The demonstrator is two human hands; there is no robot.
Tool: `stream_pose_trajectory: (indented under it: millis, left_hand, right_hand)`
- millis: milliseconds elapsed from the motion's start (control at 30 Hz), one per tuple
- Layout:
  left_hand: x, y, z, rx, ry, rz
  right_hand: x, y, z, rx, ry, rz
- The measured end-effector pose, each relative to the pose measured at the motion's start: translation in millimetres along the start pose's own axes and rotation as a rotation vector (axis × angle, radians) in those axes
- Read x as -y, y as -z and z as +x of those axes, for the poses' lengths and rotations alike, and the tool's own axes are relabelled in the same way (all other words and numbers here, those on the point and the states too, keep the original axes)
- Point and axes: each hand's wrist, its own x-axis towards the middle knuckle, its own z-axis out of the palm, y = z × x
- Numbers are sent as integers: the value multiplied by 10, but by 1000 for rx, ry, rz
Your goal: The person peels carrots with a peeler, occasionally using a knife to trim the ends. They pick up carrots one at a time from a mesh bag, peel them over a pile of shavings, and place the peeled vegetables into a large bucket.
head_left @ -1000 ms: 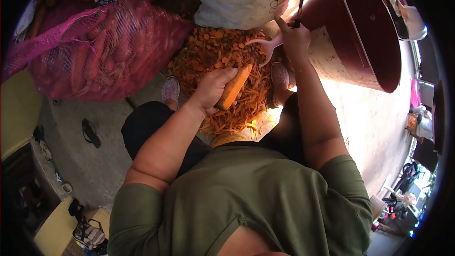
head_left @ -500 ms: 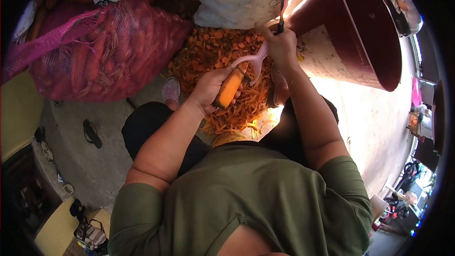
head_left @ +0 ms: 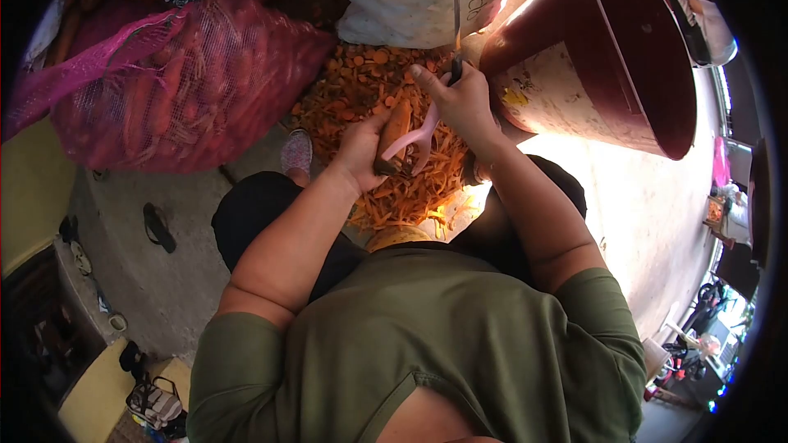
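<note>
My left hand (head_left: pixel 359 148) is closed around a thick carrot (head_left: pixel 397 125), held tilted with its dark end toward me. In my right hand (head_left: pixel 469 107) is a pink peeler (head_left: pixel 424 133), its forked head against the lower part of the carrot. The same hand also grips a knife by its black handle (head_left: pixel 455 74), with the blade pointing away from me. Beneath both hands lies a heap of orange peelings (head_left: pixel 402 207), with carrot slices (head_left: pixel 361 57) at its far side. The peeler's blade is too small to make out.
A pink mesh bag of carrots (head_left: pixel 197 90) stands at the left. Beyond the peelings is a white sack (head_left: pixel 394 0) with black lettering. A large dark red tub (head_left: pixel 574 57) leans at the right. One dark sandal (head_left: pixel 158 228) lies on the concrete floor.
My right hand has come nearer and to the left, bringing the peeler down to the carrot's lower end. The carrot has turned and is more upright in my left hand.
</note>
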Motion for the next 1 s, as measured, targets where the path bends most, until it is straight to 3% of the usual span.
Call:
stream_pose_trajectory:
  millis: [167, 233, 367, 600, 800, 900, 1000]
  left_hand:
    - [77, -70, -5, -3, -37, 100]
    - [65, 36, 47, 13, -54, 241]
    - [141, -4, 23, -26, 9, 189]
    - [120, 68, 53, -16, 8, 106]
    - [54, 89, 36, -35, -38, 20]
    - [67, 130, 92, -47, -46, 38]
    - [77, 122, 91, -29, -53, 33]
  right_hand:
    - [-23, 25, 88, -116, 35, -49]
    - [-39, 160, 245, -211, -98, -20]
    - [-192, 321, 484, -295, -255, -76]
    - [-2, 131, 214, -247, -110, 8]
    - [-33, 169, 190, -88, 86, -168]
    - [40, 255, 225, -95, 17, -87]
    - [14, 296, 303, -42, -192, 15]
